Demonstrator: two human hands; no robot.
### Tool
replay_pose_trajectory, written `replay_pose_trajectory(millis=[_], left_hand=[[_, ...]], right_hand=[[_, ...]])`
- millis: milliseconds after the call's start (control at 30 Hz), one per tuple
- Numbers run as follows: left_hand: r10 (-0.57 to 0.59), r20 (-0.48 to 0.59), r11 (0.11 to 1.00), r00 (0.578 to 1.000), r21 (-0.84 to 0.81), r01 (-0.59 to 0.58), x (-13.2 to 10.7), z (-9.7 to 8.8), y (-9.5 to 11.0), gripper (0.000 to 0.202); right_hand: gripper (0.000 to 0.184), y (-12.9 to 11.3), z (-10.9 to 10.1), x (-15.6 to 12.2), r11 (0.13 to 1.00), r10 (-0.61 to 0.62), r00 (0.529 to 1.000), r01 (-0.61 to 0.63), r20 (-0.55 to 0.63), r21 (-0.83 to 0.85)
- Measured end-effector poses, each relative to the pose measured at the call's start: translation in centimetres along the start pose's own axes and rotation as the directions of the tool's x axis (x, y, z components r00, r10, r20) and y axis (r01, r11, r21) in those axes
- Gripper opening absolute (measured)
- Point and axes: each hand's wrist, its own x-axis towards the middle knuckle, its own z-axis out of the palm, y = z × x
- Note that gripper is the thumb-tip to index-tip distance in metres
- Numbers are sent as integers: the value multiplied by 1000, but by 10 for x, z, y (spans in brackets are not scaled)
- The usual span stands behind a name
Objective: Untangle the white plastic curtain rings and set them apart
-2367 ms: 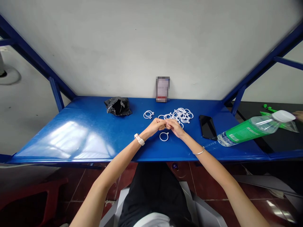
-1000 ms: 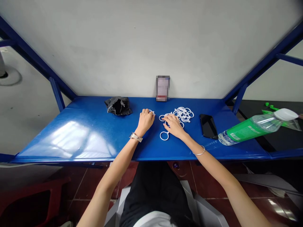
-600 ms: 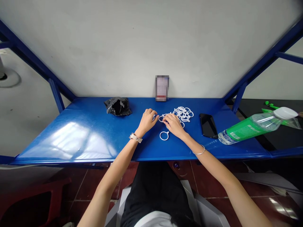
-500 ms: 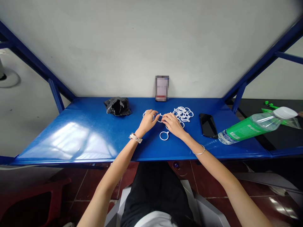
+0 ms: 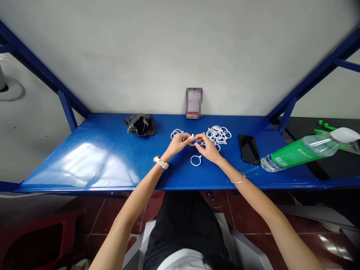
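Now: thin white ring (image 5: 192, 136), small tab; left hand (image 5: 179, 143), right hand (image 5: 209, 148) grip pinching it.

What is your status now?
Left hand, right hand both pinch one white plastic ring. Loose white ring on blue table. Ring pile beyond.

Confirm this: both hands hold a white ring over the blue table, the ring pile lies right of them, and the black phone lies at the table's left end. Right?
Not quite. The head view shows the black phone lying toward the right end of the blue table, beyond the ring pile. The left hand and right hand do hold a white ring.
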Motion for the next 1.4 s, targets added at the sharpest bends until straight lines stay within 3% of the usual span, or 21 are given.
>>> replay_pose_trajectory(millis=[133, 267, 467, 633, 767, 967, 1133, 1267, 1333, 1400], left_hand=[[2, 76, 1000, 997, -16, 0, -1, 2, 2, 50], [-44, 131, 990, 990, -128, 61, -1, 3, 5, 52], [-65, 248, 917, 967, -368, 156, -4, 10, 12, 52], [-40, 246, 848, 968, -504, 163, -3, 20, 11, 66], [-31, 235, 813, 972, -560, 161, -1, 26, 9, 68], [-77, 182, 807, 980, -565, 168, 0, 29, 11, 70], [-40, 174, 811, 984, -569, 134, -2, 25, 12, 66], [8, 74, 913, 997, -408, 23, -3, 13, 8, 54], [9, 2, 990, 1000, -142, -9, -2, 6, 5, 44], [28, -92, 970, 995, 242, -5, -2, 1, 0, 35]], right_hand=[[23, 4, 1, 2, 946, 216, 975, -222, 54, 236], [32, 1, -6, 7, 867, 296, 946, -323, 130, 379], [44, -13, -10, 9, 787, 306, 926, -376, 220, 489], [58, -15, -2, 7, 661, 346, 893, -449, 287, 601], [64, -13, 2, 8, 561, 378, 884, -456, 276, 691], [70, -12, 1, 12, 529, 410, 871, -469, 271, 707], [61, -13, -1, 11, 526, 391, 876, -465, 283, 712], [34, -9, -5, 9, 560, 445, 873, -446, 200, 698], [27, -5, -11, 9, 659, 452, 885, -414, 109, 628], [25, 0, -17, 9, 790, 409, 912, -366, 23, 491]])
